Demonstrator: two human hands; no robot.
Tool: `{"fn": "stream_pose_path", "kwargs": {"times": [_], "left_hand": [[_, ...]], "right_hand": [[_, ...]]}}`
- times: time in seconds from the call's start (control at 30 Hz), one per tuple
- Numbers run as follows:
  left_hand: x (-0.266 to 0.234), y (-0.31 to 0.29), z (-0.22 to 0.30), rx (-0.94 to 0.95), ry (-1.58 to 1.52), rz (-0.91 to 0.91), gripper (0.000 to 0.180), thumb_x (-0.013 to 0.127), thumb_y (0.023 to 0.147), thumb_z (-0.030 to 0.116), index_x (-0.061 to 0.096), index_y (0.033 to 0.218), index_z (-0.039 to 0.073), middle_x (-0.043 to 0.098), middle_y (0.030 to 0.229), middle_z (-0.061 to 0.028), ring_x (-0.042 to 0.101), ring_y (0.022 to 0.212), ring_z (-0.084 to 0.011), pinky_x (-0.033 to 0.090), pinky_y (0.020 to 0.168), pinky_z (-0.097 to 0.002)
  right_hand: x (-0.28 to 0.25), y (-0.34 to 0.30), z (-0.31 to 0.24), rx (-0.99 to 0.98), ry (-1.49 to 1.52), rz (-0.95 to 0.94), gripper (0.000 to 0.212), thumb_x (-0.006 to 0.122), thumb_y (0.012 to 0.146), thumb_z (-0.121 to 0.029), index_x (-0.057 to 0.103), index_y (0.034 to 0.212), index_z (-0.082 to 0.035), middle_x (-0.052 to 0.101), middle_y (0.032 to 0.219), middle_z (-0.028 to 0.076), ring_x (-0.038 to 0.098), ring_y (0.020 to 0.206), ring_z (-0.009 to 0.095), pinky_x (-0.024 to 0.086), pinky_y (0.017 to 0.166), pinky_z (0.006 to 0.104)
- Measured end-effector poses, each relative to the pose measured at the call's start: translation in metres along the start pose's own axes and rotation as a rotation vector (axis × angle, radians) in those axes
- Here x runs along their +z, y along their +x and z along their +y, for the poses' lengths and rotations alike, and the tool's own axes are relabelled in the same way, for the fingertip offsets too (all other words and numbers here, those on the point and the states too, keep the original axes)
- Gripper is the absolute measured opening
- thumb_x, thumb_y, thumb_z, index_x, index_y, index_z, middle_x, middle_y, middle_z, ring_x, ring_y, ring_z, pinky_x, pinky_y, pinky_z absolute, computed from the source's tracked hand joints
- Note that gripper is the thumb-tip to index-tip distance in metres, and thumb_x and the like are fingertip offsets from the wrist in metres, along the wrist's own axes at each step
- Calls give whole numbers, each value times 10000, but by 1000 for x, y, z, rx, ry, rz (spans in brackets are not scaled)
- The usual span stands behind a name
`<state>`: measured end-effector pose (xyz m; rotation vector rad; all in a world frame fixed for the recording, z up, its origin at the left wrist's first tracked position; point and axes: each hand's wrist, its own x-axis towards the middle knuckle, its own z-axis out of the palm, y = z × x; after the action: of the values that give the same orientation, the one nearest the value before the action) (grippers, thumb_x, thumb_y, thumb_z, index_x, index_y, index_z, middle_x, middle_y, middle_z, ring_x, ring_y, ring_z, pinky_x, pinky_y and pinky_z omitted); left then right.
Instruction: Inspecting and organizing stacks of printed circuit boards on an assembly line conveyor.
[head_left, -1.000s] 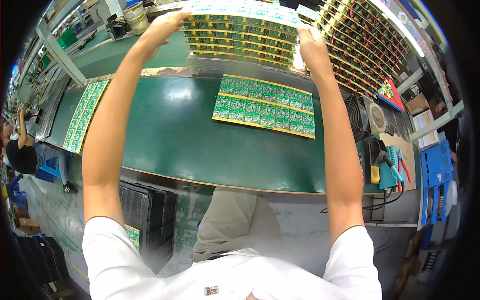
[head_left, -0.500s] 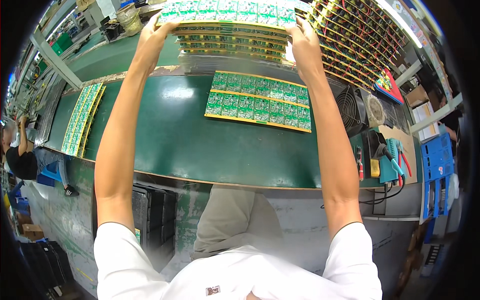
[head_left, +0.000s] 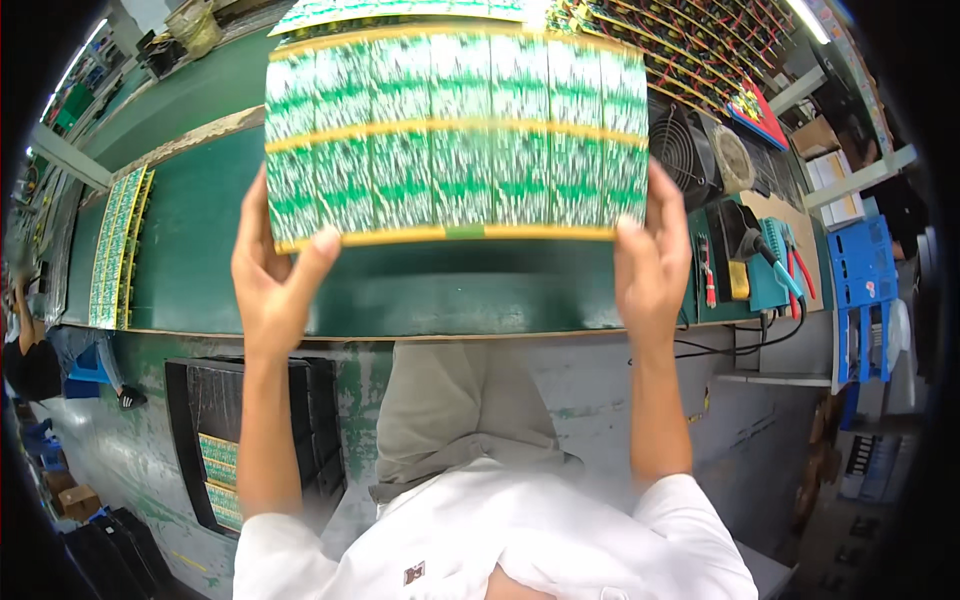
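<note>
A wide green circuit board panel with yellow edge strips and rows of small components hangs over the bench, blurred by motion. My left hand grips its near left corner, thumb on top and fingers along the side. At the near right corner my right hand holds it the same way. Just beyond it, another board panel shows at the top edge of the view. Whatever lies under the held panel is hidden.
More panels rest at the bench's left end. Racked boards with wires rise at the far right, near a black fan. Red pliers and a soldering iron lie right. A black crate with boards stands below left.
Both hands have come back toward me from the far stack, and a board panel is now held close over the bench. The panel that lay mid-bench is not separately visible now.
</note>
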<state>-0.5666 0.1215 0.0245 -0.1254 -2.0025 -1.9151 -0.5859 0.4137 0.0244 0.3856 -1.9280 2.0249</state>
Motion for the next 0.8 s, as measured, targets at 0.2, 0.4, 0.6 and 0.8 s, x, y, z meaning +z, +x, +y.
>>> {"fn": "stream_pose_path", "kwargs": {"times": [0.2, 0.4, 0.6, 0.8], "left_hand": [[19, -36, -20, -84, -31, -88, 681, 635, 812, -12, 323, 1417, -19, 525, 1281, -169, 578, 1066, -227, 467, 905, -299], [22, -38, -22, -139, 50, -115, 670, 648, 793, -16, 354, 1395, 2, 520, 1293, -172, 568, 1088, -228, 445, 935, -306], [8, -22, -32, -73, 183, -170, 696, 672, 775, 76, 361, 1396, 23, 503, 1317, -173, 553, 1120, -266, 407, 980, -339], [12, 41, -12, 94, 311, -26, 424, 537, 903, 208, 542, 1284, 24, 608, 1189, -126, 572, 1110, -231, 408, 952, -314]], "right_hand": [[-23, -52, 11, 162, -46, 77, 560, 412, 856, 30, 307, 1405, 69, 385, 1427, 213, 405, 1283, 260, 308, 1062, 338], [-47, -49, 13, 212, -21, -49, 534, 441, 874, 3, 325, 1393, 51, 399, 1420, 202, 425, 1266, 251, 323, 1056, 336], [-69, -13, 11, 165, -230, -71, 371, 454, 943, -98, 478, 1284, 49, 551, 1273, 169, 541, 1123, 202, 397, 1000, 318], [-69, 82, -3, -118, -114, -20, 389, 367, 1010, -216, 652, 1009, 48, 694, 927, 178, 649, 943, 207, 494, 886, 297]]}}
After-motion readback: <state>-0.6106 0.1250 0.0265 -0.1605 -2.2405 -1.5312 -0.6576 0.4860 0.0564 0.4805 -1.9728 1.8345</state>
